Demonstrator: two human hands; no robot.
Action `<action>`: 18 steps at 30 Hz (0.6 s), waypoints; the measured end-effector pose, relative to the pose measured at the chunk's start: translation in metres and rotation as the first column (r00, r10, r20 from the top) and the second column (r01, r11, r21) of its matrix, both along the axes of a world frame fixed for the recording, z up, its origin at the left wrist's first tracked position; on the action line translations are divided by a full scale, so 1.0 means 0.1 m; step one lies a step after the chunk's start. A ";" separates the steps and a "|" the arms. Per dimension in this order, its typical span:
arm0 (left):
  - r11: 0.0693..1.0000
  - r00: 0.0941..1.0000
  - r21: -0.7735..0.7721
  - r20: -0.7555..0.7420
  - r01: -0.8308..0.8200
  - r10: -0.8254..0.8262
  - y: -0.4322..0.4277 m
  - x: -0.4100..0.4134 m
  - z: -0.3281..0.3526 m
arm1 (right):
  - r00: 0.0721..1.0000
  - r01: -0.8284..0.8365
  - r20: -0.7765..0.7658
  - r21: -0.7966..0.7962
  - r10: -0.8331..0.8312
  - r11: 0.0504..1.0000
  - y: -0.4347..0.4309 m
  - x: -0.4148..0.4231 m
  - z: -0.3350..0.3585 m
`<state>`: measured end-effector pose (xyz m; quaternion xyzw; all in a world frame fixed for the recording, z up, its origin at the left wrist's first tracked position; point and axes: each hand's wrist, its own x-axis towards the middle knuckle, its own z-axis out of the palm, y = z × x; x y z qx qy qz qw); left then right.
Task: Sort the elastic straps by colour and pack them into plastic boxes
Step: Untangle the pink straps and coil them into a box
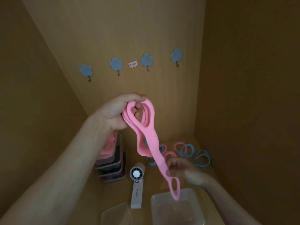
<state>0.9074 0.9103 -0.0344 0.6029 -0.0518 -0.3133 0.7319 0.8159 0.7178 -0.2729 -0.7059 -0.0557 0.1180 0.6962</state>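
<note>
My left hand (pixel 118 111) is raised and grips the top loops of a bunch of pink elastic straps (pixel 151 143) that hangs down. Lower down, my right hand (pixel 181 170) pinches one long pink strap of that bunch; its end loop dangles over an open clear plastic box (pixel 162 200) at the front. Loose blue straps (pixel 202 158) and pink straps (pixel 177 146) lie on the shelf at the back right. A stack of plastic boxes (pixel 113 164) stands under my left forearm, with pink straps in the top one.
A white hand-held fan (pixel 137 184) lies between the stack and the open box. A second clear box or lid (pixel 115 213) sits at the front left. Wooden walls close in on three sides; several blue flower hooks (pixel 115 64) are fixed to the back wall.
</note>
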 end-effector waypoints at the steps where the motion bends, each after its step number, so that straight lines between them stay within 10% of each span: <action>1: 1.000 1.000 -0.017 -0.008 0.022 -0.022 -0.02 -0.02 0.01 | 1.000 -0.001 0.026 -0.075 0.003 0.997 0.01 0.01 -0.01; 8: 0.965 0.968 -0.095 -0.047 0.243 -0.248 -0.18 -0.15 0.05 | 0.981 0.131 0.172 -0.255 -0.088 0.958 0.18 0.08 0.07; 18: 0.893 0.895 -0.224 -0.134 0.391 -0.425 -0.21 -0.22 -0.08 | 0.993 0.113 -0.071 0.375 -0.093 0.920 0.17 0.21 0.49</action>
